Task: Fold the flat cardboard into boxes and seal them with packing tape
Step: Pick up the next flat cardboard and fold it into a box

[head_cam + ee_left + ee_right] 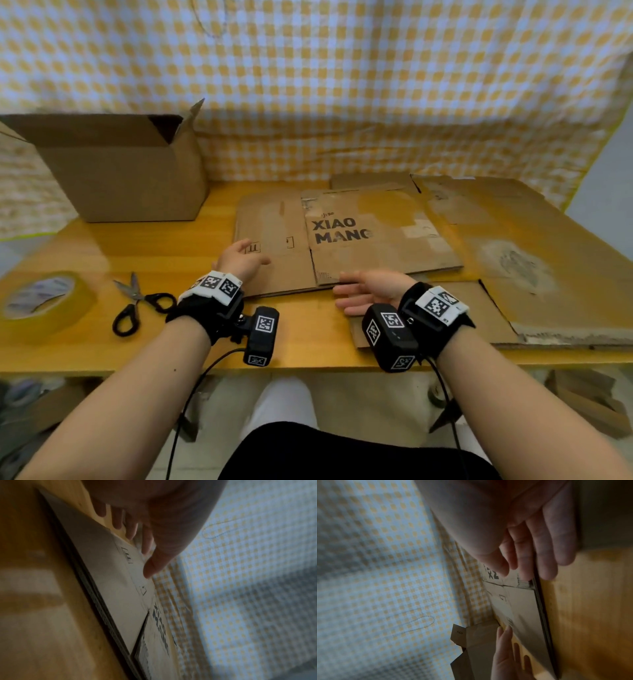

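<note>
The flat cardboard (346, 240) printed "XIAO MANG" lies on the wooden table (171, 246) at about 12 o'clock from the person. The left hand (239, 260) sits at its 9 o'clock edge and the right hand (366, 291) at its 6 o'clock edge, both with fingers loosely spread and gripping nothing. A built box (116, 168) stands at 10 o'clock, with scissors (137, 301) and a tape roll (44, 305) at 8 o'clock.

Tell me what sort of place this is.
Probably a makeshift packing bench: a wooden table holds flattened cardboard, a tape roll, scissors and one assembled box, with checked cloth hung behind.
</note>
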